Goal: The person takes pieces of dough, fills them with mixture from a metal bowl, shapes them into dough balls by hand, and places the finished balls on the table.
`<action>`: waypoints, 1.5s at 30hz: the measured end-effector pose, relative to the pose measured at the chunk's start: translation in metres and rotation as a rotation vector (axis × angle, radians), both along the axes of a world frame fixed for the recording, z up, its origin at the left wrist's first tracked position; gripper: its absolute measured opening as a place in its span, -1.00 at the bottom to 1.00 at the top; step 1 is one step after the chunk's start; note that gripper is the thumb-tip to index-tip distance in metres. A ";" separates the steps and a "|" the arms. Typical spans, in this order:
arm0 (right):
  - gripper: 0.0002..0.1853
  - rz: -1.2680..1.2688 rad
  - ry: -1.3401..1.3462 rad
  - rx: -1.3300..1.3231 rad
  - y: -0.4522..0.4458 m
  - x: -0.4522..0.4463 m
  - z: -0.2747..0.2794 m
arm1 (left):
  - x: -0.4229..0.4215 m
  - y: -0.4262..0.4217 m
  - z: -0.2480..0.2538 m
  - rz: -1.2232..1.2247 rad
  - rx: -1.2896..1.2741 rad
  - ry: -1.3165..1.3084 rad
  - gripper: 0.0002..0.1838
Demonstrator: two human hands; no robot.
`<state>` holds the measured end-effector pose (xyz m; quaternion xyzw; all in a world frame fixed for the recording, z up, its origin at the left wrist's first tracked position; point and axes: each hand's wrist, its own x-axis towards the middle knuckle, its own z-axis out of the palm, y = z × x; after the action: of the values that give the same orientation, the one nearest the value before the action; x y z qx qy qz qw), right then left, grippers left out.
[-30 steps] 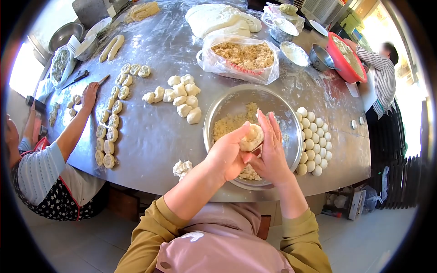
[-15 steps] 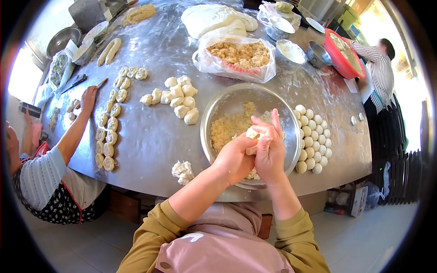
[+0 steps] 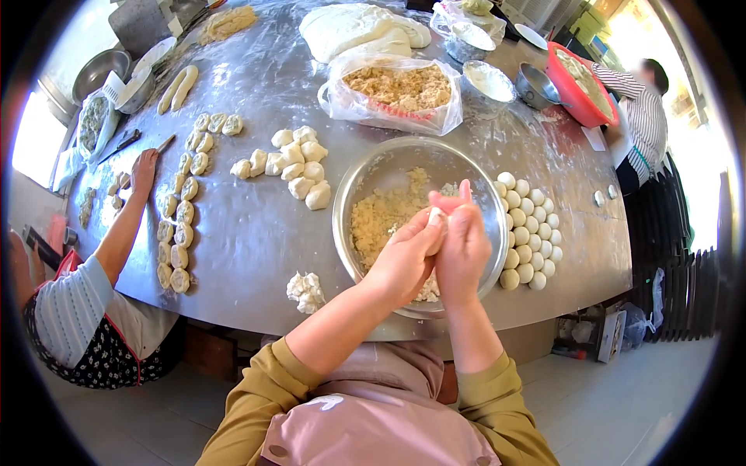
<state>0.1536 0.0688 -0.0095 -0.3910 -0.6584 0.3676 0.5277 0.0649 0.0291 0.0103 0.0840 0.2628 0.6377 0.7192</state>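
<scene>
My left hand (image 3: 402, 262) and my right hand (image 3: 463, 247) are pressed together above a wide steel bowl (image 3: 342, 210). Between them is a small piece of dough (image 3: 436, 215), mostly covered by my fingers and thumbs. Crumbly pale yellow filling (image 3: 379, 220) lies in the bowl under my hands, with whiter crumbs at its near side. Just right of the bowl, smooth round dough balls (image 3: 531, 233) stand in close rows. To the left sit uneven dough lumps (image 3: 292, 163) and a rough white clump (image 3: 305, 292).
A plastic bag of brownish filling (image 3: 400, 87) and a large dough mass (image 3: 357, 31) lie farther back. At left, a co-worker's hand (image 3: 144, 172) is beside a knife and cut rolls (image 3: 184, 211). A red basin (image 3: 579, 85) stands near another person at right.
My hands have closed further round the dough, covering the filling that showed in it before. My right fingers have curled in. The whole view has shifted slightly.
</scene>
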 end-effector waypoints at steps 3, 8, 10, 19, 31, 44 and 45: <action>-0.57 0.010 0.395 -0.274 0.002 -0.004 0.007 | 0.002 -0.002 -0.008 0.032 0.252 0.250 -0.55; -0.17 0.193 0.548 -0.392 -0.017 -0.014 0.018 | -0.015 -0.004 -0.029 0.137 0.423 0.757 -0.64; -0.08 0.277 0.379 -0.354 -0.020 -0.011 0.016 | -0.016 0.000 -0.030 0.307 0.490 0.958 -0.68; -0.73 0.131 0.000 -0.306 -0.018 -0.013 0.028 | -0.025 -0.008 -0.021 0.207 0.555 1.015 0.12; -0.31 0.023 -0.383 -0.015 0.024 -0.002 0.009 | -0.025 -0.033 -0.006 -0.131 0.694 1.278 0.09; -0.37 0.305 0.094 -0.284 -0.031 -0.026 0.034 | -0.041 -0.015 -0.022 0.021 0.557 1.750 -0.62; -0.41 0.340 0.077 -0.254 -0.036 -0.025 0.031 | -0.048 -0.013 -0.020 0.033 0.549 1.793 -0.69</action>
<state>0.1285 0.0332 0.0217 -0.3234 -0.6425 0.5460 0.4295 0.0169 0.0163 -0.0099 0.7071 0.5606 0.3847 0.1940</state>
